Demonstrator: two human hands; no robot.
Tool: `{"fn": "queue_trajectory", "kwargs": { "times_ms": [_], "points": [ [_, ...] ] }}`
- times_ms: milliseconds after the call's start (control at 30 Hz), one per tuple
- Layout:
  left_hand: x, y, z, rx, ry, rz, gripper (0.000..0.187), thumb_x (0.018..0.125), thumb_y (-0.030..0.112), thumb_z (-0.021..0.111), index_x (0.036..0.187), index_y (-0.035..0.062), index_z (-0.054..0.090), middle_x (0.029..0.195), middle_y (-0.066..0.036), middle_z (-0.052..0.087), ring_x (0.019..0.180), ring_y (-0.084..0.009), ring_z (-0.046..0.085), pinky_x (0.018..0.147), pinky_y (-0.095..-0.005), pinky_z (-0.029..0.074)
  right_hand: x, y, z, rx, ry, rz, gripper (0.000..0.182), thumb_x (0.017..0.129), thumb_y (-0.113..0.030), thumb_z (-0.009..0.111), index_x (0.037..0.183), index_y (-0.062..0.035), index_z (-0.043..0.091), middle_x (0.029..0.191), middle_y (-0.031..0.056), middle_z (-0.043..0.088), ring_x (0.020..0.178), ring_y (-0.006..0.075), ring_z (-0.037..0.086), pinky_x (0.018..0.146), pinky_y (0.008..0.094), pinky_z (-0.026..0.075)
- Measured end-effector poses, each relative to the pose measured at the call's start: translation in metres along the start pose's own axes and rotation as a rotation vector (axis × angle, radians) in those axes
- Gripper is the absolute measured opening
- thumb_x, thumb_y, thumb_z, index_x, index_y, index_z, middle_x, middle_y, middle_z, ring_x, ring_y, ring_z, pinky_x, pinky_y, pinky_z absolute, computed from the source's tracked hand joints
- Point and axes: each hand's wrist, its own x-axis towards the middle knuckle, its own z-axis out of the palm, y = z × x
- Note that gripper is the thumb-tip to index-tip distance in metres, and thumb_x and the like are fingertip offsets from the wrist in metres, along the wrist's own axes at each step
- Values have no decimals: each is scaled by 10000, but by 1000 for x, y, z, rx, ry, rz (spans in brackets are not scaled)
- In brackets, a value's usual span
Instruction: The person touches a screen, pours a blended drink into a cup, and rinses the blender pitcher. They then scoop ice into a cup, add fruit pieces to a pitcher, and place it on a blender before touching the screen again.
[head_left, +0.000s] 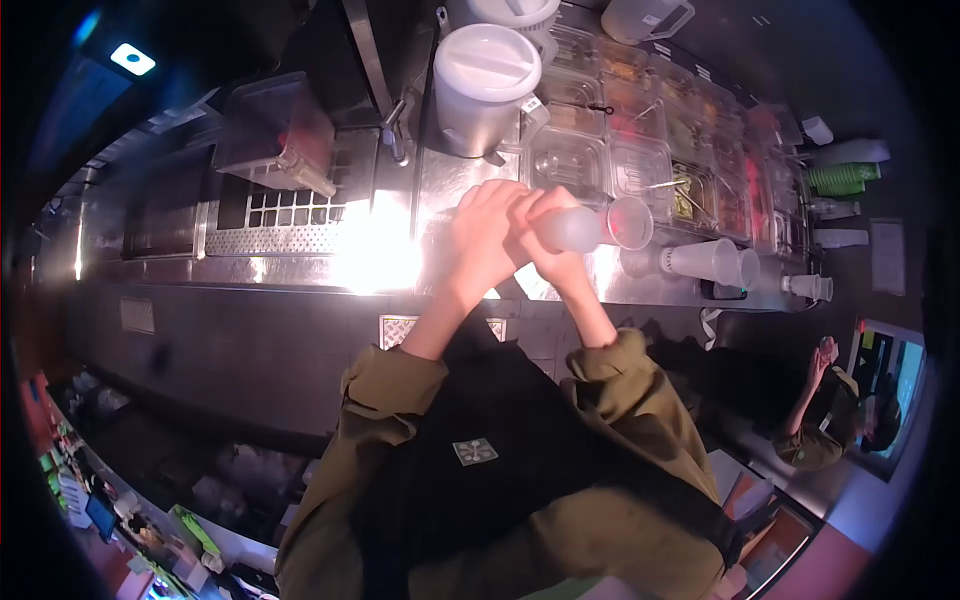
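Note:
My left hand (487,232) and my right hand (562,266) are pressed together above the steel counter's front edge. The right hand's fingers are closed round a frosted, whitish container (571,230), whose rounded end sticks out to the right. My left hand is closed against the right one; what lies inside its grip is hidden. Just right of the frosted container stands a clear empty-looking cup (629,223). Behind the hands is a white lidded pitcher (486,85).
Clear-lidded ingredient tubs (568,163) fill the back right. More plastic cups (708,262) lie along the counter's right front. A clear bin (275,130) sits by a drain grate (290,215) at left. Another person (815,440) is at the lower right, one hand raised.

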Motion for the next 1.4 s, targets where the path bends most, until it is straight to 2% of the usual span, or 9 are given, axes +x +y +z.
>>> {"fn": "queue_trajectory", "kwargs": {
  "times_ms": [133,167,333,400,533,733,800,1067,1400],
  "points": [
    [-2,0,-2,19,-16,-62,378,543,287,683,846,86,583,852,-36,558,866,-222,521,777,-336,400,43,-62,-8,81,38,248,145,663,39,586,729,-29,477,704,59,538,608,111,506,595,270,442],
    [2,-1,0,23,-28,-54,386,538,292,688,846,84,588,849,-32,556,858,-221,521,775,-333,403,48,-78,-24,535,21,223,131,664,38,577,717,-15,470,708,68,539,609,118,507,586,270,440],
    [2,-8,4,25,42,-42,389,507,246,697,840,82,580,838,-31,549,867,-217,517,761,-340,401,24,-12,-3,185,-57,-103,180,692,75,536,818,-15,445,685,57,516,617,120,493,571,252,406],
    [7,-3,0,20,-56,-116,381,507,241,695,833,85,573,838,-30,547,861,-217,515,746,-343,395,41,-64,-8,314,133,211,175,665,36,557,781,-30,444,675,61,493,634,116,478,600,255,403],
    [6,-1,-4,-4,-13,-12,361,534,229,677,843,74,572,834,-47,554,838,-236,523,741,-343,403,9,-4,-4,236,26,-29,169,679,63,550,773,-29,445,703,45,511,635,120,495,626,247,407],
    [9,-3,-7,-66,6,17,349,554,248,674,846,91,564,826,-40,536,814,-226,518,721,-339,400,36,-82,-22,394,123,45,158,673,36,584,755,-33,469,690,37,513,631,104,496,629,226,419],
    [4,-7,1,-37,-4,27,361,550,255,674,849,86,566,831,-44,536,816,-225,520,725,-342,399,12,-12,4,-36,23,9,168,647,-1,625,726,-41,482,667,26,523,611,95,485,609,238,427],
    [6,-4,2,-28,9,-37,416,502,245,699,864,90,565,879,-35,553,867,-240,517,777,-350,402,25,-58,-19,439,132,26,191,649,31,593,752,-46,451,677,53,535,597,102,495,601,255,451],
    [2,-6,0,-72,-55,-120,394,511,255,692,853,102,571,930,-44,550,934,-235,508,818,-358,392,15,-6,5,196,122,123,190,629,30,575,734,-50,439,681,28,471,653,121,466,614,238,379]
  ]
}}
